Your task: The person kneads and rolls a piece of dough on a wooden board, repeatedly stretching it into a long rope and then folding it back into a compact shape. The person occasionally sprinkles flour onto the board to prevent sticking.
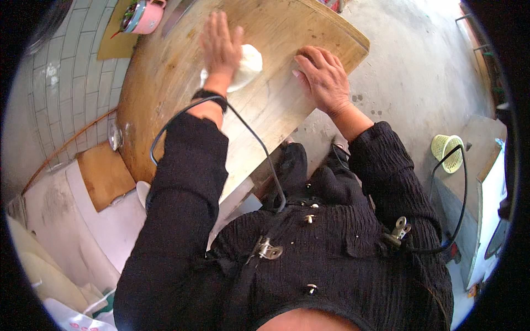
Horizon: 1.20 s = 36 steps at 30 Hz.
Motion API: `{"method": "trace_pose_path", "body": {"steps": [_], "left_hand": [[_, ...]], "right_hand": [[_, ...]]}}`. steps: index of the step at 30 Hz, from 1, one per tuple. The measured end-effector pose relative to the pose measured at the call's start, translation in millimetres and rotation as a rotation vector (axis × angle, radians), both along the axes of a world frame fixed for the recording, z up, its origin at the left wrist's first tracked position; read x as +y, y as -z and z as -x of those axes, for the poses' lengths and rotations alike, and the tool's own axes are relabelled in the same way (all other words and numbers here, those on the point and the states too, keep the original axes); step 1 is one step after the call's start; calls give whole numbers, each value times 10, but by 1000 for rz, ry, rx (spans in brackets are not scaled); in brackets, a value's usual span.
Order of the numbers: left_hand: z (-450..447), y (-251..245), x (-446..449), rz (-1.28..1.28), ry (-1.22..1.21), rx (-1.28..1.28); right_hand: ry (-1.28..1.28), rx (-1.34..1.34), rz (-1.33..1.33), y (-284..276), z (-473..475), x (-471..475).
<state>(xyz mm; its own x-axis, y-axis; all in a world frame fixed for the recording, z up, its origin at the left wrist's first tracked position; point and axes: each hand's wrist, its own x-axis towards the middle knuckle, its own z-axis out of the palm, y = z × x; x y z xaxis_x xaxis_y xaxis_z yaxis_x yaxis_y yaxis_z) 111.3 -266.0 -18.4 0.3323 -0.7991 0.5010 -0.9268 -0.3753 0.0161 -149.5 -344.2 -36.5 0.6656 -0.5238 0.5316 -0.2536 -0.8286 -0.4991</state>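
Note:
My left hand [220, 47], blurred, is stretched flat over a lump of white dough [247, 66] on the wooden board tabletop [273, 25]. Its fingers point away from me and the thumb stands apart. Part of the dough is hidden beneath the palm and wrist; whether the palm presses on it I cannot tell. Near the board's right edge rests my right hand [324, 76], fingers bent and thumb apart. No object shows in it. A dark band [209, 96] circles my left wrist.
A pink mug [150, 18] stands at the far left beside the tiled wall [78, 53]. One dark cable [252, 132] loops across my left forearm. On the concrete floor at right lies a yellowish plastic basket [451, 153]. A brown board [105, 176] is at left.

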Motion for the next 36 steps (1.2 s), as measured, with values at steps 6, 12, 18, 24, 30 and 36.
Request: {"method": "trace_pose_path", "body": {"steps": [6,12,18,24,30,36], "left_hand": [[1201,-430,1222,-269,100,330],[1602,-344,1432,-232,17,297],[-14,36,318,-110,-15,261],[-314,43,-125,4,5,73],[983,-278,1146,-312,118,260],[1577,-314,1495,-219,66,321]], "right_hand": [[0,10,4,-23,-24,48],[-10,16,-25,-63,-12,52],[-15,-17,-31,-32,-20,54],[-22,10,-2,32,-31,51],[-17,45,-3,-48,-25,86],[-18,21,-27,-107,-10,89]]}}
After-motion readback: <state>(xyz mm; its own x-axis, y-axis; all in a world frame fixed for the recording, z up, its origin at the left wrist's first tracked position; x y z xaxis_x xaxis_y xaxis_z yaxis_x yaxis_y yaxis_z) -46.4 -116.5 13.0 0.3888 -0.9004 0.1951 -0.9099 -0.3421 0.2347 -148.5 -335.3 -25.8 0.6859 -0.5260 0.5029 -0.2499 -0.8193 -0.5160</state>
